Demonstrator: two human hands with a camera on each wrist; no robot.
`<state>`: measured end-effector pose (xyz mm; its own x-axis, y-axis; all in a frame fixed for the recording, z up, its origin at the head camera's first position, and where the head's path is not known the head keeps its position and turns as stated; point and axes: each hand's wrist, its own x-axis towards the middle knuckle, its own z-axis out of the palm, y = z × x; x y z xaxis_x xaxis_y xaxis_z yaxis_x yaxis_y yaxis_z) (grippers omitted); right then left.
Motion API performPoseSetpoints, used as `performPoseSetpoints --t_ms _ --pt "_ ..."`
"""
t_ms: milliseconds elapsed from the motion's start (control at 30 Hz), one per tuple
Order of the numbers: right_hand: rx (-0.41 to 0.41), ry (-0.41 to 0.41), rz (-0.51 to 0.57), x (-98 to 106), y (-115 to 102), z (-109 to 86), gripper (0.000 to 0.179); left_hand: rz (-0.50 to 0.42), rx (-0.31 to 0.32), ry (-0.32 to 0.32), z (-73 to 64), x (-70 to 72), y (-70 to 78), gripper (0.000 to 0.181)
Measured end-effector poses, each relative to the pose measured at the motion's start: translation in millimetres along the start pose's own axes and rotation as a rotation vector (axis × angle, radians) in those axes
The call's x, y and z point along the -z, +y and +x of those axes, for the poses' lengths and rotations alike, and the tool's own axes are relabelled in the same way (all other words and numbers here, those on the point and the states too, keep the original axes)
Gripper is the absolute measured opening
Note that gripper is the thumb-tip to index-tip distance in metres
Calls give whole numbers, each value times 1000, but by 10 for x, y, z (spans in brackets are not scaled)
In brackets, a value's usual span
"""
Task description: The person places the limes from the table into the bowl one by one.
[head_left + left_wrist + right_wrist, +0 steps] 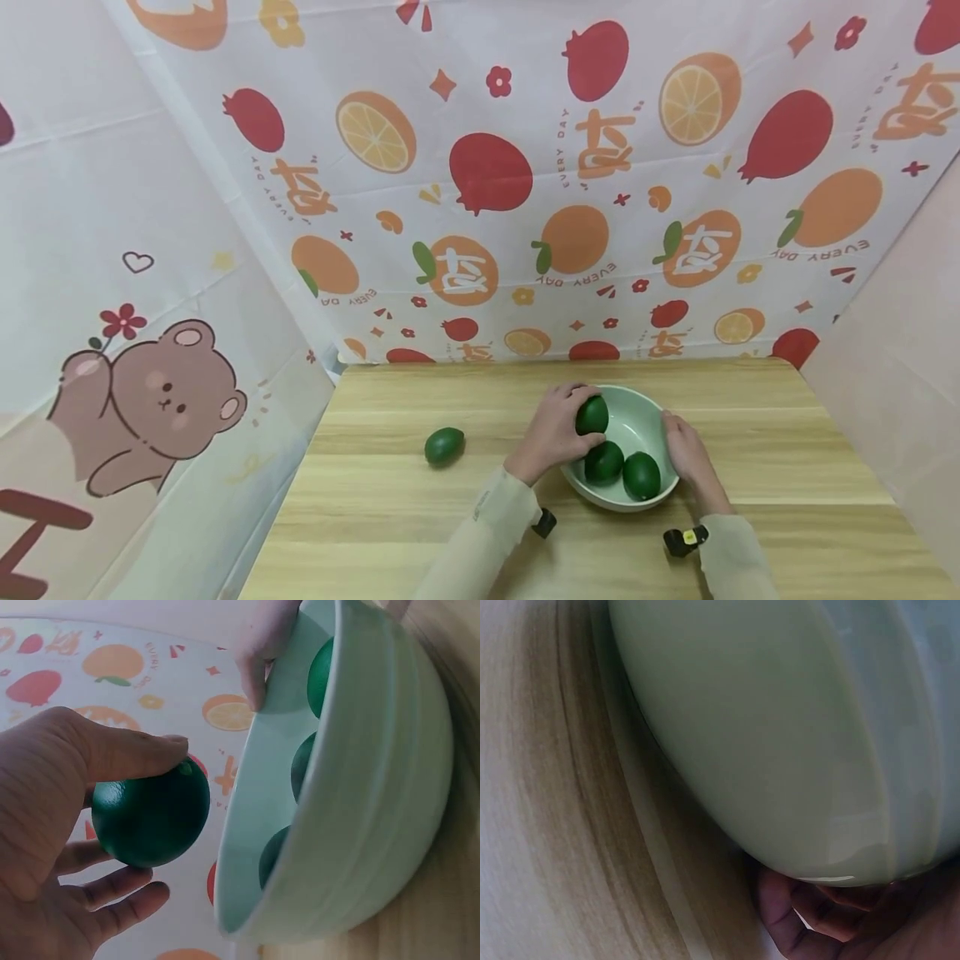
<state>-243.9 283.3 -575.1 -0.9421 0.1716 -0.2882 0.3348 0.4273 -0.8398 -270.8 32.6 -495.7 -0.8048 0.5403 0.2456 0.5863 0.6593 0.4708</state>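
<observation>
My left hand [553,432] holds a dark green lime [154,814] over the left part of the pale green bowl [628,506], its thumb on top and fingers curved below. In the left wrist view the held lime is outside the rim, with several fingers spread under it. Inside the bowl lie three more limes, among them one lime [642,476] near the front; the held lime and left hand hide part of the contents from above. On the bowl's right side my right hand [688,454] grips the rim, fingers curled against the outer wall [780,750].
Another lime [445,447] lies on the wooden table [375,517], left of the bowl. A fruit-print cloth [420,208] hangs behind the table's back edge, and a bear-print cloth [172,392] hangs on the left. Black wrist cameras are strapped at both sleeves.
</observation>
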Motion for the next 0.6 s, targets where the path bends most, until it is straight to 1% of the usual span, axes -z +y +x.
performPoseSetpoints --t_ms 333,467,600 --pt "4 6 6 -3 -13 0 85 127 -66 -92 248 -33 34 62" --pt "1 6 11 2 -17 -8 83 171 -92 -129 324 -43 75 60" --pt "-1 9 10 -4 -10 -6 82 206 -113 -154 393 -92 111 59"
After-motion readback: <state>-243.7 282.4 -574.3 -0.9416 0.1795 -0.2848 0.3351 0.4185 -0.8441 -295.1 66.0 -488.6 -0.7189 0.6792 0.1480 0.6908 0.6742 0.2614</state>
